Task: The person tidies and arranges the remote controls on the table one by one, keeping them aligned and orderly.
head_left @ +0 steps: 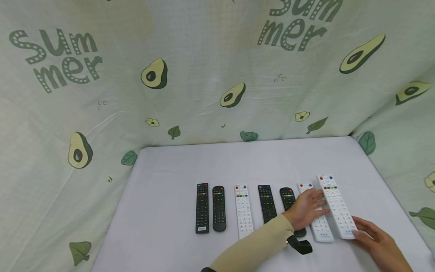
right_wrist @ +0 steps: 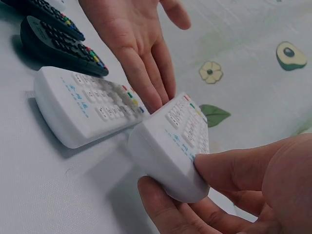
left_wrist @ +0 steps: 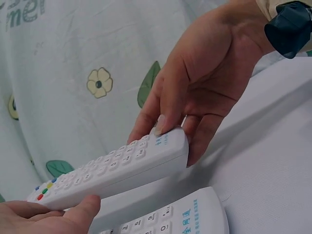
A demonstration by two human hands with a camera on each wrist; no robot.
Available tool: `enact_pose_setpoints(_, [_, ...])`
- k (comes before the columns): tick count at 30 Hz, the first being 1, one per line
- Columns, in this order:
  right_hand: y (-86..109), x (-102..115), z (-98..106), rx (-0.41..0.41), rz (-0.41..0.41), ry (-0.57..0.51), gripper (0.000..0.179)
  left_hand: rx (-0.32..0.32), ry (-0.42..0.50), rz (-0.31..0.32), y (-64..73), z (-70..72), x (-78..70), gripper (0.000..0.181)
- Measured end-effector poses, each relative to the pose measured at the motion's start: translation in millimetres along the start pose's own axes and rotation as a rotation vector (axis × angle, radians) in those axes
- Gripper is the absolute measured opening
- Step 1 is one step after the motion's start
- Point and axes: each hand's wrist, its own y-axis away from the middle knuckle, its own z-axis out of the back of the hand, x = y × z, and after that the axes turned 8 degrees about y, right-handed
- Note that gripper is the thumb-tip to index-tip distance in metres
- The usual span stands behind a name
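My right hand point(head_left: 375, 241) grips the lower end of a white remote control point(head_left: 337, 206), thumb on its top face and fingers beneath. In the right wrist view, this remote point(right_wrist: 163, 151) is tilted and raised off the table. My left hand point(head_left: 306, 209) reaches across with fairly straight fingers, its fingertips right at the remote's left side near the coloured buttons. Below that hand lies a second white remote point(head_left: 322, 229), partly covered by it. A rounded black remote point(head_left: 287, 197) is partly hidden behind the left wrist.
Further left on the white table point(head_left: 163, 207), a black remote point(head_left: 267, 204), a white remote point(head_left: 243, 211), a rounded black remote point(head_left: 219, 209) and another black remote point(head_left: 202, 207) lie in a row. A printed curtain point(head_left: 190, 75) hangs behind the table.
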Motion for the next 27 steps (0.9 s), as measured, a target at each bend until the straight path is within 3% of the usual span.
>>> enact_pose_setpoints(3, [-0.5,-1,1,-0.002,-0.017,0.007,0.07,-0.016,-0.006,-0.005,-1.5,-4.3,3.1,0.067])
enact_pose_setpoints(6, [-0.9,-5,0,-0.024,0.0,-0.035,0.048,-0.024,-0.017,-0.004,-3.7,-7.4,6.2,0.066])
enact_pose_setpoints(9, [-1.8,-7,-1,-0.025,-0.001,-0.075,0.046,-0.015,-0.028,0.0,-5.6,-9.6,8.9,0.065])
enact_pose_setpoints(13, [-3.6,-5,0,0.011,-0.056,-0.06,0.069,0.005,-0.042,-0.002,-7.0,-10.7,12.0,0.064])
enact_pose_setpoints(16, [-3.1,-5,-1,0.005,-0.049,-0.057,0.066,0.01,-0.044,-0.005,-7.1,-10.7,13.5,0.062])
enact_pose_setpoints(22, [-0.7,-10,-3,-0.025,0.012,-0.142,0.027,0.02,-0.038,-0.013,-6.9,-12.5,16.6,0.061])
enact_pose_setpoints(25, [-1.5,-11,-1,-0.017,-0.016,-0.142,0.03,0.023,-0.046,-0.008,-7.4,-14.5,18.1,0.062])
enact_pose_setpoints(27, [-3.4,-9,0,0.003,-0.063,-0.113,0.047,0.021,-0.053,0.001,-8.0,-16.0,18.7,0.063])
